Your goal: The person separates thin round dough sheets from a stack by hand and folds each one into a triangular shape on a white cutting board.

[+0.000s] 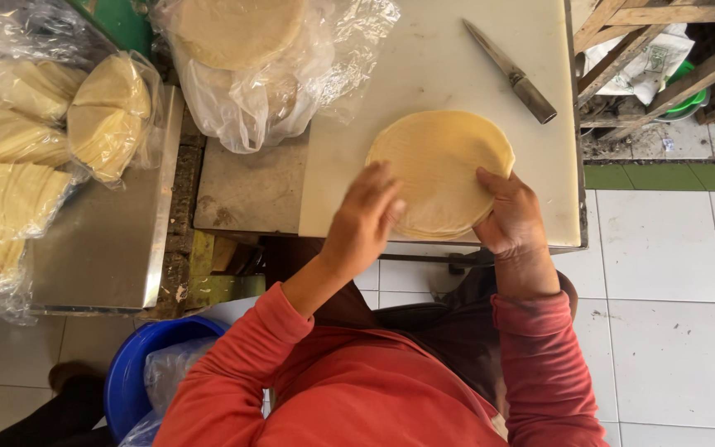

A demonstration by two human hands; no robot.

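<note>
— What has the person in the red sleeves got under their hands?

— A stack of thin round yellow wrappers point(440, 170), lying flat on the white cutting board point(424, 58). The stack sits toward the board's near edge, at about five o'clock on the board.

— And the hands themselves?

— The left hand point(364, 222) rests on the stack's rim at about eight o'clock, fingers loosely curled with the tips on the wrappers' edge. It is not clamped around anything. The right hand point(511, 213) is at about four o'clock on the stack, thumb laid on top and the other fingers bent over the edge, pinching the pile from the side.

— Anything else on the board?

— A knife point(511, 73) with a metal handle, lying at one o'clock from the stack, well apart from both hands, its tip pointing to eleven o'clock.

— What's around it?

— At eleven o'clock from the stack, a clear plastic bag of more round wrappers point(246, 58) slumps over the board's far corner. Further out at nine o'clock, a steel tray point(109, 248) carries bagged wrappers folded in half point(109, 116). Down at seven o'clock, by the person's elbow, stands a blue bucket point(130, 364) lined with plastic. At two o'clock there is a wooden frame point(664, 41), and white floor tiles point(672, 331) spread out at four o'clock.
</note>
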